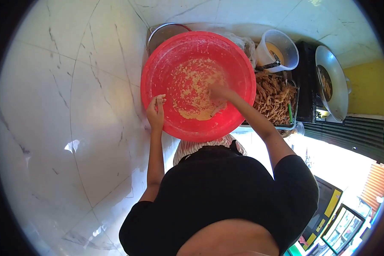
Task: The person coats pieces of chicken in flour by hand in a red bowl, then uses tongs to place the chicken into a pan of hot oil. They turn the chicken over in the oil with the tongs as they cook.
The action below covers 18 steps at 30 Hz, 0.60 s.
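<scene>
A person in a black top leans over a red basin (158,70), both arms reaching into the picture from below. The left hand (155,112) is clamped on the basin's near-left rim, its grip closed, with the fingers curled over the edge and the thumb outside. The right hand (219,92) is down inside the basin, right of centre, pressed into a pale, crumbly tan mixture (192,83). It is smeared with the stuff, and it cannot be told how far its grip is open or whether it has hold of any.

The mixture covers the basin's floor, thickest toward the near side, and specks of it run up the red walls. A striped cloth (200,146) shows just under the basin's near edge.

Touching the basin's right side is a tray (264,125) heaped with brown fried strips (273,96). Beyond the tray, to the basin's far right, stands a white bucket (264,53). Farther right, well apart from the basin, a metal pan (337,68) holds a little brown food. A metal pot (160,38) peeks out behind the basin's far-left rim. White marbled tiles (72,106) fill everything to the basin's left.
</scene>
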Available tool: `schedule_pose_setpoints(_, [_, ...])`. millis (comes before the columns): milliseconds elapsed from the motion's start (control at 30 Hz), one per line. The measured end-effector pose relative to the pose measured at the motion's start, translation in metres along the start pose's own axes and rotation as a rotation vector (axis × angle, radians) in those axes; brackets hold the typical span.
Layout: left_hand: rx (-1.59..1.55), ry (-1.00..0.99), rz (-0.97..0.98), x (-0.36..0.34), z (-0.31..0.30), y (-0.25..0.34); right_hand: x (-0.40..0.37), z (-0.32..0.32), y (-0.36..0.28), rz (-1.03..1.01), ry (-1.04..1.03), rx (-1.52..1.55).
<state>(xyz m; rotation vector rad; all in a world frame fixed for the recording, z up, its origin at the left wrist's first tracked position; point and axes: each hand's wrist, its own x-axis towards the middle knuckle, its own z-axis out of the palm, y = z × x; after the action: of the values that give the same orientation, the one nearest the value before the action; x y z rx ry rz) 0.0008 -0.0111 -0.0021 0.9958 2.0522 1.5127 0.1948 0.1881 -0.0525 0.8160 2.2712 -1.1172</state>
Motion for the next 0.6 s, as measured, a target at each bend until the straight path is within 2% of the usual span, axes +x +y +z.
schedule_pose_setpoints(33, [0.007,-0.004,-0.007,0.0,0.001,0.001,-0.004,0.005,-0.006,-0.004,0.001,-0.001])
schedule_pose_setpoints(100, [-0.002,0.003,-0.01,-0.001,0.001,0.002,-0.013,0.021,-0.018,0.049,-0.029,0.396])
schedule_pose_setpoints(133, [-0.011,0.005,-0.015,-0.001,0.001,0.002,-0.018,0.026,-0.022,0.042,-0.034,0.393])
schedule_pose_setpoints(200, [0.008,0.011,-0.01,0.0,0.001,0.001,-0.025,0.03,-0.028,-0.346,-0.063,-0.479])
schedule_pose_setpoints(300, [0.004,0.022,-0.002,-0.001,0.002,0.0,0.03,0.089,0.021,-0.321,-0.056,-0.53])
schedule_pose_setpoints(333, [-0.018,0.027,0.009,-0.002,0.002,0.001,0.022,0.086,0.01,-0.328,-0.06,-0.534])
schedule_pose_setpoints(400, [-0.019,0.044,0.004,-0.004,0.001,0.001,-0.004,0.075,-0.023,-0.122,-0.269,-0.591])
schedule_pose_setpoints(433, [-0.023,0.055,0.003,-0.003,0.001,0.001,-0.002,0.076,-0.022,-0.128,-0.266,-0.601])
schedule_pose_setpoints(500, [-0.021,0.068,0.018,-0.003,-0.001,0.001,0.002,0.073,-0.024,0.15,-0.615,-0.203])
schedule_pose_setpoints(533, [-0.019,0.069,0.026,-0.003,-0.002,0.001,0.004,0.068,-0.022,0.147,-0.61,-0.212])
schedule_pose_setpoints(600, [-0.021,0.074,0.022,-0.003,-0.002,0.004,-0.006,0.042,-0.028,-0.192,-0.541,0.002])
